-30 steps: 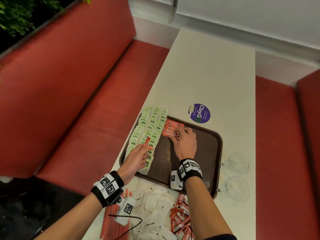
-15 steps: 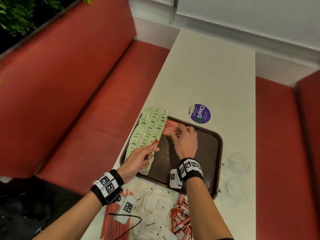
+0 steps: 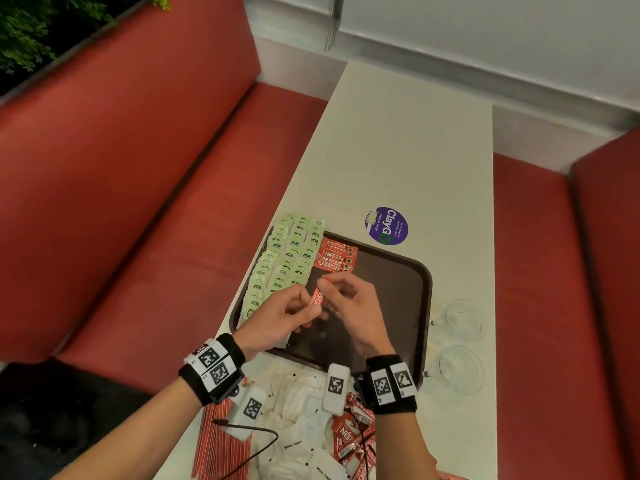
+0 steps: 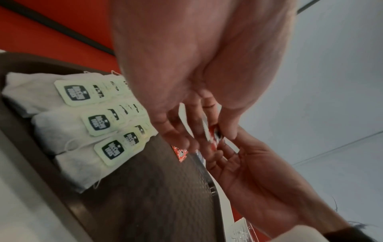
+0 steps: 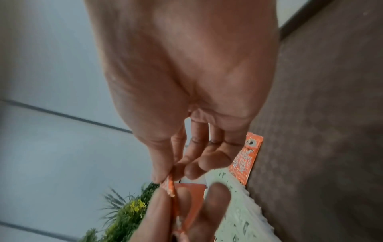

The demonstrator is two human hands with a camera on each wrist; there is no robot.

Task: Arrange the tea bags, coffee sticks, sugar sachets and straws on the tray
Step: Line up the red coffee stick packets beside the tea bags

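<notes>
Red coffee stick (image 3: pixel 316 299) pinched by left hand (image 3: pixel 277 315) and right hand (image 3: pixel 349 306) fingers (above the brown tray (image 3: pixel 424 306)).

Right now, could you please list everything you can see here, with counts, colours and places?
tea bags: many, pale green tags, three rows on tray's left side
laid coffee sticks: several, red, beside tea rows
held coffee stick: one, red, above tray
loose coffee sticks: pile, red, near table edge
sugar sachets: pile, white, near edge
straws: bundle, red-striped, near-left
tray: one, brown
glass cups: two, clear, right of tray
sticker: one, purple
table: one, white
left hand, right hand: both pinch held stick
</notes>
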